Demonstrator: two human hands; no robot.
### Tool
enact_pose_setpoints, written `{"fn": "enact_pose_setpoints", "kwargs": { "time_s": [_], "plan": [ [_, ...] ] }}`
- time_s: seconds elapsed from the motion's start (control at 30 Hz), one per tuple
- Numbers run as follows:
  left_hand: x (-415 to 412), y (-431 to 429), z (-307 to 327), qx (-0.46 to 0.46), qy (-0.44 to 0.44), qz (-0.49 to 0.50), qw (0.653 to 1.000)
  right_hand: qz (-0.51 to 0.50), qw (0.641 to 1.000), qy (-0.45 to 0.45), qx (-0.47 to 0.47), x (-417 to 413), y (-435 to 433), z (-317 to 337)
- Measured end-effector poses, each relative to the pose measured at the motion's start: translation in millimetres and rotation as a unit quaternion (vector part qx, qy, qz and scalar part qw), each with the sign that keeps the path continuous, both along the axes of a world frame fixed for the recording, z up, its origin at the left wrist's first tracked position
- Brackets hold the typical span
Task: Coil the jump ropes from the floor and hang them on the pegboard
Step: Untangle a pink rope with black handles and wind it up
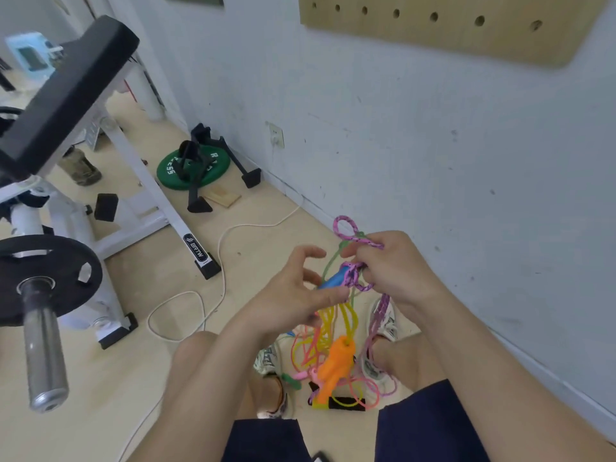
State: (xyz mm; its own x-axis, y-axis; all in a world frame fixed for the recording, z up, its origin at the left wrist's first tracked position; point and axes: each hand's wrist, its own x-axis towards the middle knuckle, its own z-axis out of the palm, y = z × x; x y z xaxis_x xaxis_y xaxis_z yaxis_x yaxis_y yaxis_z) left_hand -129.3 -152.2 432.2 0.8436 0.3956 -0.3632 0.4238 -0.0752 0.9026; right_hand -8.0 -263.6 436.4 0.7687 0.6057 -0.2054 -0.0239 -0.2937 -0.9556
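Note:
My right hand grips a bundle of jump ropes at chest height near the wall. A pink-purple braided rope loops above its fingers and wraps round a blue handle. My left hand is beside the bundle, its thumb touching the blue handle and its fingers spread. Yellow, pink and green cords hang down from the bundle, with orange handles dangling at the bottom. A black-and-yellow handle lies on the floor between my feet. The wooden pegboard with round holes hangs on the wall above.
A white weight bench with a black pad stands to the left, a barbell end with a black plate close by. A green plate and black stand lie by the wall. A white cable snakes across the wooden floor.

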Motion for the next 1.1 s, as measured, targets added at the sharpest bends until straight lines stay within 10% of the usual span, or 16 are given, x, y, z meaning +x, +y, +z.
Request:
{"fn": "enact_pose_setpoints", "kwargs": {
  "time_s": [0.1, 0.23, 0.37, 0.47, 0.57, 0.77, 0.9, 1.1],
  "plan": [
    [-2.8, -1.9, -6.7, 0.147, -0.017, 0.004, 0.989, -0.044, 0.999, 0.007, 0.028, 4.2, 0.4, -8.9],
    [-20.4, 5.8, 7.3, 0.514, -0.050, 0.022, 0.856, -0.131, 0.989, -0.068, -0.024, 20.1, -8.8, -21.8],
    [-20.3, 14.2, 17.7, 0.364, -0.170, 0.120, 0.908, -0.089, 0.992, 0.080, 0.044, 20.4, -12.9, -12.1],
    [-18.4, 40.7, 20.2, 0.030, -0.175, 0.073, 0.981, -0.061, 0.991, 0.114, 0.032, 20.8, -9.6, -4.5],
    [-32.9, 64.6, 21.5, -0.170, -0.149, 0.037, 0.973, -0.062, 0.990, 0.125, 0.035, 24.3, -11.6, 4.1],
    [-15.7, 63.8, -18.9, 0.315, 0.064, 0.138, 0.937, -0.008, 0.991, 0.124, 0.048, 23.9, -3.9, 14.0],
    [8.3, -1.3, -1.2, 0.065, -0.136, 0.071, 0.986, 0.041, 0.993, 0.099, 0.048, 14.8, 2.7, 18.3],
    [24.9, -5.7, 9.4, -0.059, -0.223, 0.166, 0.959, 0.081, 0.988, 0.122, 0.048, 16.7, -1.5, 30.4]
  ]
}}
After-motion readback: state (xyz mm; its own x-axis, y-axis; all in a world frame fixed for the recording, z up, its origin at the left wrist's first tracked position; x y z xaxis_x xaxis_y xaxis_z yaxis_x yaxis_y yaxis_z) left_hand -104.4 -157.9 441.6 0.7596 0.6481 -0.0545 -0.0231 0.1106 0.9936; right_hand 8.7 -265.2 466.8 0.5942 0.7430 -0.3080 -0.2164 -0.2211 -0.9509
